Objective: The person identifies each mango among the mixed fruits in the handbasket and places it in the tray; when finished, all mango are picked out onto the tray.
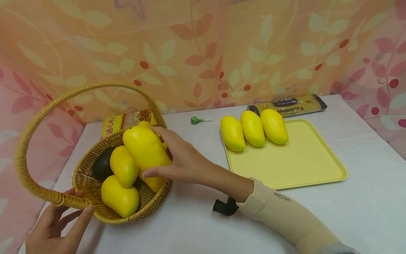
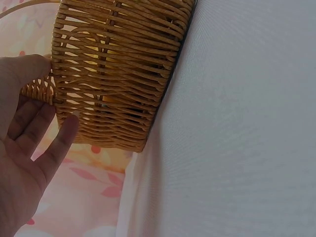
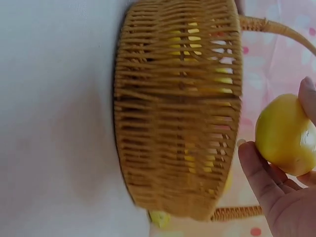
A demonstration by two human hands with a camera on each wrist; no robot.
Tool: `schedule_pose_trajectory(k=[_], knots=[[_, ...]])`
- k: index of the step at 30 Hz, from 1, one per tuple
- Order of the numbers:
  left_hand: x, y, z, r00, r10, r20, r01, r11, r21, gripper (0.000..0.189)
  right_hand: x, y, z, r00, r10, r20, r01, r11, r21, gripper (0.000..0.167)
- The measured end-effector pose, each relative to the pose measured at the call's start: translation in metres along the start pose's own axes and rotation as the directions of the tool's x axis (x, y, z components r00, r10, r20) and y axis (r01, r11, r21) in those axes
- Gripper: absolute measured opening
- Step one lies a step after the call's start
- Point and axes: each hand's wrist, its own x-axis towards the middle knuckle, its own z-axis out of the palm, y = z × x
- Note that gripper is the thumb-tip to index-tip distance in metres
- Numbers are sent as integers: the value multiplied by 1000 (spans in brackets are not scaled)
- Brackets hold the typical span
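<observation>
My right hand (image 1: 182, 158) grips a yellow mango (image 1: 144, 146) just above the right part of a wicker basket (image 1: 118, 221). In the right wrist view, the same mango (image 3: 284, 133) is held between thumb and fingers, above the basket's rim. My left hand (image 1: 55, 225) pinches the near-left base of the basket's handle (image 1: 23, 148); the left wrist view shows the thumb and fingers around that part. Several more mangoes (image 1: 122, 197) lie in the basket beside a dark avocado-like fruit (image 1: 103, 164). One mango under the held one is partly hidden.
Three mangoes (image 1: 252, 128) lie side by side on the far left edge of a yellow tray (image 1: 304, 158). Behind are a spaghetti pack (image 1: 298, 105), a green lollipop (image 1: 195, 120) and a yellow food packet (image 1: 122, 121). A black pipe-like piece (image 1: 225, 207) lies by my right forearm.
</observation>
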Motion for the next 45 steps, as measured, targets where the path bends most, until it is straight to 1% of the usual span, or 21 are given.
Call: schedule_pose_trajectory(k=[5,7,12,16,21,29,35,38,42,45], knots=[[0,1,-1,1000,7,-2,-7,1000,18,53,-10,1,-16,999,3,-55,-2,1000,10,94],[0,1,-1,1000,1,-4,-1,1000,12,52,-15,3,-22,998,-4,-70,5,1000,11,93],[0,-1,0,1000,-6,-7,6,1000,-1,52,-28,10,-37,993,-25,-117,23,1000,-21,93],[0,-2,-1,1000,5,-3,-5,1000,-5,54,-41,17,-52,988,3,-153,-13,998,-68,94],[0,-1,-1,1000,12,-2,-12,1000,-5,55,-53,25,-72,976,72,-204,-89,993,-74,94],[0,-3,-1,1000,4,-6,-4,1000,-12,55,-71,38,-106,949,177,-262,-200,978,-61,94],[-1,-3,-1,1000,-4,-7,4,1000,0,53,-85,47,-125,914,279,-294,-304,952,-41,94],[-1,-3,-1,1000,-9,-2,9,1000,3,53,-93,50,-136,900,299,-318,-334,941,-60,93],[-1,-2,-1,1000,10,1,-10,1000,-3,54,-106,55,-153,879,320,-354,-376,921,-102,92],[-1,-2,-1,1000,23,-1,-23,1000,-10,54,-118,59,-168,854,352,-383,-431,891,-144,92]])
